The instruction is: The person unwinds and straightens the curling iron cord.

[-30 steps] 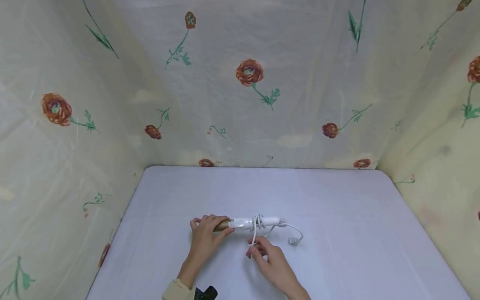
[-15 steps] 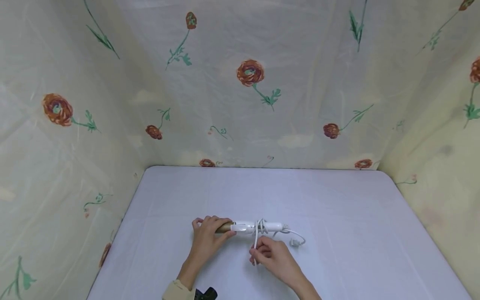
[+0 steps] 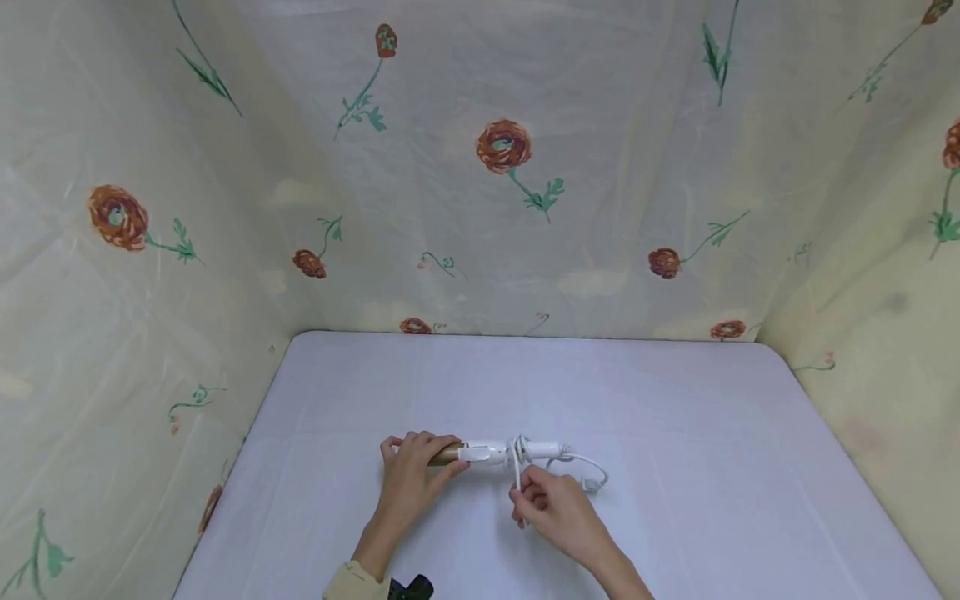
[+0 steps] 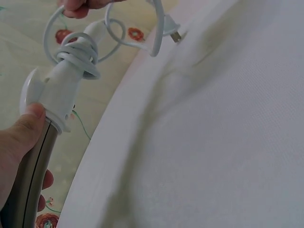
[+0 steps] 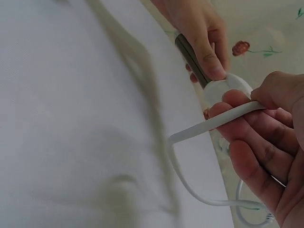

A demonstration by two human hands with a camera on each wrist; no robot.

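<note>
While gripping slim white plastic curling iron (image 3: 483, 453) by bronze metal barrel (image 4: 35, 168) in L hand (image 3: 414, 467) abv. white table (image 3: 675, 467), pinches thin white cord (image 5: 204, 127), looped round handle (image 3: 543, 450), w/ R hand (image 3: 561, 510); white plug (image 4: 170, 25) nr handle.

The casing (image 4: 61, 90) looks glossy plastic, the barrel (image 4: 30, 175) satin metal, the cord (image 5: 204, 126) (rubbery, perhaps) smooth and matt.

Shows as a broad, flat white counter (image 3: 637, 400) with a finely textured top and rounded far corners. Widens from the far edge toward the near side in the head view. Carries blurred grey-brown shadows (image 4: 135, 142) in both wrist views. Hard to tell whether touched by the small white plug (image 4: 169, 24) with metal prongs.
</note>
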